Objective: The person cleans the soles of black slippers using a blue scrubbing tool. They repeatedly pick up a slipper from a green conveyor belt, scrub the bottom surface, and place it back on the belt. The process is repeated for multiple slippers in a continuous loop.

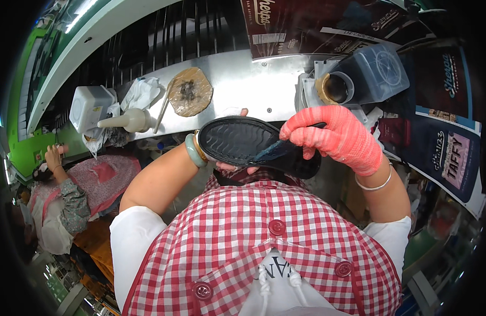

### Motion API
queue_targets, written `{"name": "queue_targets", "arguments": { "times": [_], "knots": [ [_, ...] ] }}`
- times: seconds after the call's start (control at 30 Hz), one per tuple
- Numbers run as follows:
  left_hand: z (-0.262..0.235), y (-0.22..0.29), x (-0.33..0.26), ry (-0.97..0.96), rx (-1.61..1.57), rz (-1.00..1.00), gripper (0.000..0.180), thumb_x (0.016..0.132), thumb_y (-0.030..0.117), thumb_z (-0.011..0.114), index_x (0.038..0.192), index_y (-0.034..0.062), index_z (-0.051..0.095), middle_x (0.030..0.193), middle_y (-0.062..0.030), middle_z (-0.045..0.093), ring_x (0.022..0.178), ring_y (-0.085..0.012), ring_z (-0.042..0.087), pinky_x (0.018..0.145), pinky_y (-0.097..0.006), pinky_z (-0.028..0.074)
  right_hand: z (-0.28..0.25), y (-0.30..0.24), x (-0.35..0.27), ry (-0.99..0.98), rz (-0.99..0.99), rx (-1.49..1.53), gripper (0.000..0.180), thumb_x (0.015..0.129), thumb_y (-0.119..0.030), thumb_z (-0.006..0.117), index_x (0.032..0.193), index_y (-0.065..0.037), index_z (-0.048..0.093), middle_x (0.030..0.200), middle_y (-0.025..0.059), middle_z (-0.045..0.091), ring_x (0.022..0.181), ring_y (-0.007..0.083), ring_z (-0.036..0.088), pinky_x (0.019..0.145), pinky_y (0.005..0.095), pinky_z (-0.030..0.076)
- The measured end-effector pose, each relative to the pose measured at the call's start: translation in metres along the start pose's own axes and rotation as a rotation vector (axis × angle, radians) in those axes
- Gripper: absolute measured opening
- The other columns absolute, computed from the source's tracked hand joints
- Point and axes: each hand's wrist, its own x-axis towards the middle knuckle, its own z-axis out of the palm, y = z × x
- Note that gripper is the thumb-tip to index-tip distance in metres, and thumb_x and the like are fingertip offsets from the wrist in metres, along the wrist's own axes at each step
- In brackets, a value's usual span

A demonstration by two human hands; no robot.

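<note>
Shoe sole [236, 140]: black, tread up, by near edge of metal table [243, 87]
Left hand [226, 166]: bare, clamped on shoe sole across both edges
Right hand [335, 134]: pink-gloved, fingertips together on brush [268, 151]
Brush: bluish bristles touching shoe sole
Metal table, left: brown disc [201, 100]
Metal table, right: cup [322, 90]

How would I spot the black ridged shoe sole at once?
Find the shiny metal bench. At its near edge, the left hand holds the long, black shoe sole. Wavy ridges distinguish it from the roundish, brown, dark-smudged piece nearby.
</note>
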Motion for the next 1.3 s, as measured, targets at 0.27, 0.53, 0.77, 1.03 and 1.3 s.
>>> {"name": "queue_targets", "arguments": {
  "times": [0.27, 0.53, 0.77, 1.03, 1.3],
  "knots": [
    [-0.015, 0.0, -0.004, -0.186, -0.072, -0.027, 0.089, 0.08, 0.071, 0.04, 0.136, 0.0024, 0.032, 0.101, -0.0443, 0.047, 0.04, -0.0332, 0.053, 0.027, -0.032, 0.042, -0.023, 0.017, -0.024, 0.062, 0.073, 0.021, 0.018, 0.081, -0.013, 0.059, 0.092, 0.0, 0.067, 0.076, 0.0035, 0.063, 0.059, 0.0084, 0.056, 0.057, 0.0208, 0.046],
    [0.013, 0.007, 0.014, -0.057, 0.019, 0.098, 0.083, 0.083, 0.068, 0.038, 0.137, 0.0048, 0.031, 0.1, -0.0416, 0.05, 0.05, -0.0394, 0.059, 0.031, -0.034, 0.049, 0.004, 0.017, -0.003, 0.09, -0.617, 0.039, 0.02, 0.076, -0.005, 0.07, 0.094, 0.002, 0.066, 0.092, 0.0101, 0.066, 0.09, 0.0183, 0.061, 0.079, 0.0284, 0.049],
    [0.037, 0.012, 0.009, -0.177, 0.105, 0.142, 0.08, 0.084, 0.064, 0.04, 0.137, 0.0034, 0.031, 0.104, -0.0412, 0.051, 0.049, -0.0339, 0.059, 0.033, -0.031, 0.046, 0.006, 0.03, -0.006, 0.078, -0.779, -0.428, 0.021, 0.073, -0.01, 0.072, 0.091, -0.003, 0.067, 0.089, 0.0104, 0.067, 0.082, 0.0243, 0.064, 0.073, 0.0314, 0.051],
    [0.089, -0.028, -0.017, 0.084, 0.364, 0.708, 0.076, 0.081, 0.049, 0.054, 0.138, 0.0047, 0.031, 0.121, -0.0266, 0.049, 0.096, -0.0384, 0.056, 0.059, -0.041, 0.055, -0.001, 0.027, -0.047, 0.824, -0.93, 0.184, 0.03, 0.087, -0.028, 0.062, 0.099, -0.001, 0.063, 0.086, 0.007, 0.063, 0.061, 0.0086, 0.053, 0.051, 0.018, 0.038],
    [0.221, 0.094, -0.03, -0.338, 0.636, 0.933, 0.052, 0.088, 0.039, 0.05, 0.129, 0.0072, 0.042, 0.119, -0.0169, 0.053, 0.106, -0.0272, 0.054, 0.086, -0.039, 0.048, 0.012, 0.023, -0.056, 1.324, -1.086, 0.381, 0.038, 0.09, -0.038, 0.056, 0.104, -0.003, 0.058, 0.083, -0.0013, 0.057, 0.061, 0.0053, 0.044, 0.055, 0.0162, 0.037]
  ]
}}
